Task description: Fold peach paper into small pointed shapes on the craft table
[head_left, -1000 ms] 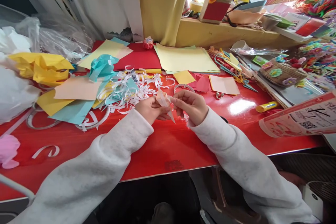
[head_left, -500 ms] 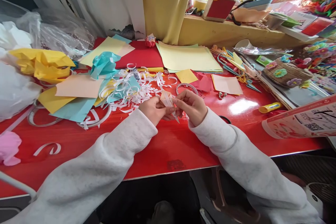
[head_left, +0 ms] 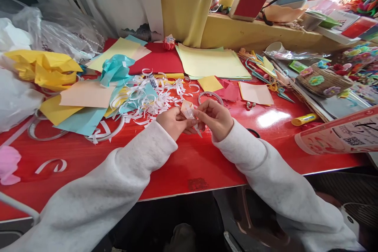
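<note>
Between both hands, above the red table [head_left: 189, 165], is a small folded piece of peach paper [head_left: 187, 108] with a whitish translucent strip [head_left: 197, 129] across it and hanging below. My left hand [head_left: 172, 123] is closed on the paper from the left, thumb pressed along its lower side. With thumb and forefinger, my right hand [head_left: 217, 118] pinches the strip at the paper's right side. Just beyond my hands lie a tape ring [head_left: 210, 95] and a heap of curled white paper strips [head_left: 161, 98]. Part of the folded paper is hidden behind my fingers.
Coloured paper sheets [head_left: 214, 63] are stacked at the back. Crumpled yellow paper [head_left: 44, 69] and plastic bags lie left. At the right stand a pink cup [head_left: 339, 134] lying tilted, a yellow tube [head_left: 304, 119], small scissors [head_left: 285, 95] and a flower-trimmed basket [head_left: 323, 80].
The hands and the folded paper stay almost in place, both still gripping it. The camera view has shifted slightly, moving the items at the left a little leftward.
</note>
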A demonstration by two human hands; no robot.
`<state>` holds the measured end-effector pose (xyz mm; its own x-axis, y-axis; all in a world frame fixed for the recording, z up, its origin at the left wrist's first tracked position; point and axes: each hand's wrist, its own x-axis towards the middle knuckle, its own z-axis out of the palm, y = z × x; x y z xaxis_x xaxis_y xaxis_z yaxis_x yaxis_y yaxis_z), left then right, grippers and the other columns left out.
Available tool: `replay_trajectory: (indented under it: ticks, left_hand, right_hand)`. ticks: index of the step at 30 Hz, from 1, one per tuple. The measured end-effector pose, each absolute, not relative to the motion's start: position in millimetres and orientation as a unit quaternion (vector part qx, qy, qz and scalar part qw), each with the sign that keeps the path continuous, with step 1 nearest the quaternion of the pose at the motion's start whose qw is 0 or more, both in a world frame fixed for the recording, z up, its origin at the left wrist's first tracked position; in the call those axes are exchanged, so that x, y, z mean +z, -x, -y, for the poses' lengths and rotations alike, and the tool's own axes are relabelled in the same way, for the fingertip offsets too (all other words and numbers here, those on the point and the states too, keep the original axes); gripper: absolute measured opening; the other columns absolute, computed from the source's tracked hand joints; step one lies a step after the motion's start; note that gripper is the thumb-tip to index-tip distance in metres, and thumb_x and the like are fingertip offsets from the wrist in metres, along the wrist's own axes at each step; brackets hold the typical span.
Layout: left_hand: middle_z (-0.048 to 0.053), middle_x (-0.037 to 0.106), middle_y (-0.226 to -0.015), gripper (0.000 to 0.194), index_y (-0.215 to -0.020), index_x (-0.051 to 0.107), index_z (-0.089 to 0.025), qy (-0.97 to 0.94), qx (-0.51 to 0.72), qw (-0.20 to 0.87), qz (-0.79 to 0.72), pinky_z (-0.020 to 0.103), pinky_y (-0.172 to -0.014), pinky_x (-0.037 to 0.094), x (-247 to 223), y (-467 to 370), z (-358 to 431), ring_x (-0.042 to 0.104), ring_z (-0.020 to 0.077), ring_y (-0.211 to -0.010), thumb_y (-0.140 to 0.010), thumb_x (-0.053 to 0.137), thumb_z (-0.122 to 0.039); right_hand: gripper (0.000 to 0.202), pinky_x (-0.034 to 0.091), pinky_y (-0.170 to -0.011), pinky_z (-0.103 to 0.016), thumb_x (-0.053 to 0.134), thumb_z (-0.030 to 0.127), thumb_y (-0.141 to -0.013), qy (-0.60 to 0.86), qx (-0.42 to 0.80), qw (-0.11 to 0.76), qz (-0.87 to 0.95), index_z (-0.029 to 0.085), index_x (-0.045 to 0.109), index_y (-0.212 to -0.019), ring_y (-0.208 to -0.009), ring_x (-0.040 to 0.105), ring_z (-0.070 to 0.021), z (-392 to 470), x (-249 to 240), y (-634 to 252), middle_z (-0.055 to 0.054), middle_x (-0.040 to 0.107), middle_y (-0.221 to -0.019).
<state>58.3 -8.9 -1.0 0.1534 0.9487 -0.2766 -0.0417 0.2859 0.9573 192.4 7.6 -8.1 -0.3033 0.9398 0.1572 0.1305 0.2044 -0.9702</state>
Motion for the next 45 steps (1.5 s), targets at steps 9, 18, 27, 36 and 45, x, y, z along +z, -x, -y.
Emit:
replay_trajectory:
  ticks: [9, 18, 27, 36, 45]
  left_hand:
    - [0.002, 0.062, -0.057, 0.033, -0.073, 0.052, -0.012, -0.472, 0.408, 0.581, -0.523, 0.030, -0.054, 0.053, -6, -57, 9, 0.061, 0.0165, -0.052, -0.054, 0.071, -0.032]
    - [0.002, 0.064, -0.065, 0.032, -0.077, 0.055, -0.013, -0.489, 0.405, 0.561, -0.531, 0.034, -0.056, 0.053, -10, -55, 5, 0.061, 0.0166, -0.052, -0.054, 0.070, -0.031]
    - [0.001, 0.063, -0.061, 0.026, -0.074, 0.054, -0.012, -0.479, 0.396, 0.609, -0.493, 0.030, -0.053, 0.052, -4, -56, 8, 0.060, 0.0146, -0.049, -0.057, 0.069, -0.025]
    - [0.003, 0.062, -0.072, 0.037, -0.084, 0.054, -0.014, -0.521, 0.400, 0.581, -0.480, 0.028, -0.051, 0.051, -6, -55, 7, 0.059, 0.0130, -0.053, -0.057, 0.068, -0.035]
    - [0.001, 0.059, -0.062, 0.024, -0.078, 0.056, -0.012, -0.503, 0.466, 0.539, -0.489, 0.027, -0.052, 0.053, 1, -47, 3, 0.057, 0.0103, -0.051, -0.065, 0.062, -0.031]
  right_hand:
    - [0.035, 0.037, -0.032, -0.019, 0.059, 0.046, -0.063, 0.441, 0.489, 0.395, 0.640, 0.016, 0.042, -0.067, -0.037, 0.046, -0.0058, -12, -13, -192, 0.005, 0.048, -0.049]
    - [0.038, 0.040, -0.039, -0.019, 0.062, 0.047, -0.059, 0.426, 0.557, 0.356, 0.617, 0.013, 0.052, -0.072, -0.049, 0.049, -0.0063, -18, -3, -194, 0.001, 0.052, -0.061]
    - [0.033, 0.034, -0.039, -0.019, 0.056, 0.046, -0.067, 0.430, 0.456, 0.406, 0.665, 0.015, 0.049, -0.062, -0.043, 0.041, -0.0043, -16, -10, -194, 0.003, 0.046, -0.053]
    - [0.032, 0.036, -0.041, -0.020, 0.053, 0.048, -0.069, 0.442, 0.405, 0.415, 0.684, 0.017, 0.048, -0.062, -0.045, 0.041, -0.0058, -18, -12, -197, 0.002, 0.046, -0.053]
    - [0.036, 0.046, -0.048, -0.023, 0.047, 0.051, -0.071, 0.403, 0.519, 0.367, 0.658, 0.016, 0.056, -0.071, -0.054, 0.054, -0.0101, -17, -7, -197, -0.001, 0.056, -0.062]
